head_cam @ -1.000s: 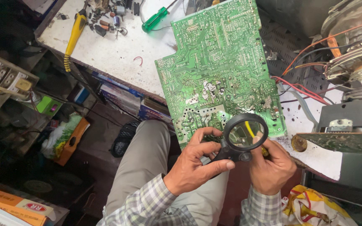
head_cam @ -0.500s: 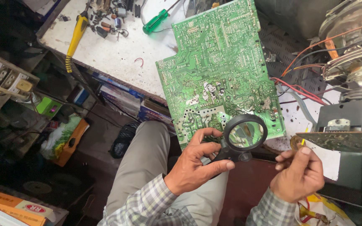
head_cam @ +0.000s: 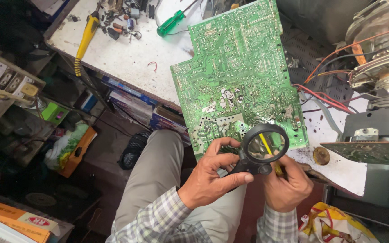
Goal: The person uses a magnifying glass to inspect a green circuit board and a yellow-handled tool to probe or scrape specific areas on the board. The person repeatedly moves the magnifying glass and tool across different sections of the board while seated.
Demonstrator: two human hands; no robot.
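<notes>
one green board (head_cam: pixel 237 76) leans off the white bench (head_cam: pixel 118 58), its lower edge over the lap. one magnifier (head_cam: pixel 264 145) hovers at that edge, pinched at the handle by the left hand (head_cam: pixel 212 173). the right hand (head_cam: pixel 287 184) is clenched on one yellow tool (head_cam: pixel 266 145) under the lens; half a second ago it was off to the right.

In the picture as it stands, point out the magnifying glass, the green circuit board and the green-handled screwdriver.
magnifying glass (head_cam: pixel 265 144), head view, on its round lens.
green circuit board (head_cam: pixel 235 76), head view, on the middle of its soldered face.
green-handled screwdriver (head_cam: pixel 170 24), head view, on its handle.
</notes>
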